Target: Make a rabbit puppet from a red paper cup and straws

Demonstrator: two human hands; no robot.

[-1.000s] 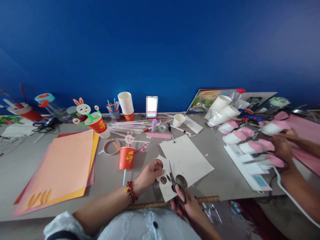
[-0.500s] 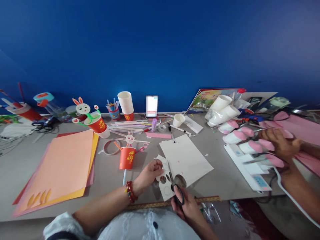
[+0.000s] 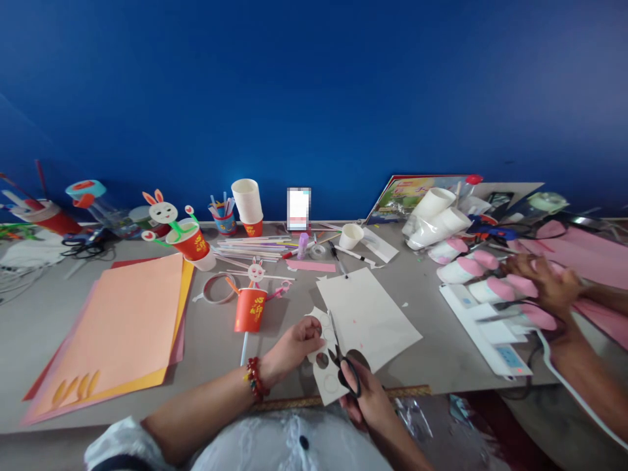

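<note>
Far left, out at nine o'clock, smooth coloured sheets [image 3: 132,314] lie fanned, matte peach over yellow and pink. Then the red paper cup [image 3: 249,312], tapered and gold-lettered, sits up at ten o'clock from the left hand [image 3: 299,341], below which a bracelet of round red beads [image 3: 256,378] rings the wrist. And here's the grip: left thumb and fingers pinch the white card [image 3: 318,379], thin and stiff-looking, round holes through it, circles drawn on it. It lies at four o'clock from that hand, long axis running eleven to five. The left is nearer, right on its edge; the scissors [image 3: 338,355] come at it from the far side, blades parted, steel tips towards eleven, black loop towards five. That loop is in the right hand [image 3: 370,399], fingers curled round it, the card at ten o'clock from there. Beyond, at one o'clock, a flat white sheet [image 3: 383,314]; far right, towards two, a co-worker's blurred hand [image 3: 552,284] among pink-and-white cups [image 3: 458,269].
</note>
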